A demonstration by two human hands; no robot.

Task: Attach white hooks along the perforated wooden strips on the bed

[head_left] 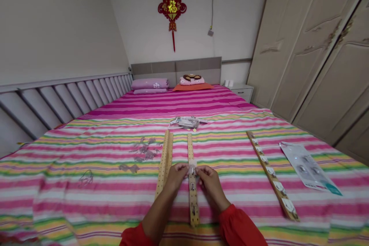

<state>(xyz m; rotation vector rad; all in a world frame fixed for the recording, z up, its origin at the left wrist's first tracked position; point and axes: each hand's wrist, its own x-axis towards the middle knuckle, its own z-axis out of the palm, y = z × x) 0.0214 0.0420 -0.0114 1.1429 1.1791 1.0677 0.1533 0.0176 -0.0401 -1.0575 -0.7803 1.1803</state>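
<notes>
Your left hand (pixel 176 175) and right hand (pixel 208 178) pinch 1 small clear plastic hook (pixel 192 166) together over the middle perforated wooden strip (pixel 192 196) on the striped pink bedspread (pixel 86 150).

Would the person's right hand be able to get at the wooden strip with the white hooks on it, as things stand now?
Probably yes. The hooked wooden strip lies in the open on the striped bedcover, to the right of the right hand, with only bare cover between them. That hand, though, pinches a small clear piece together with the left hand.
</notes>
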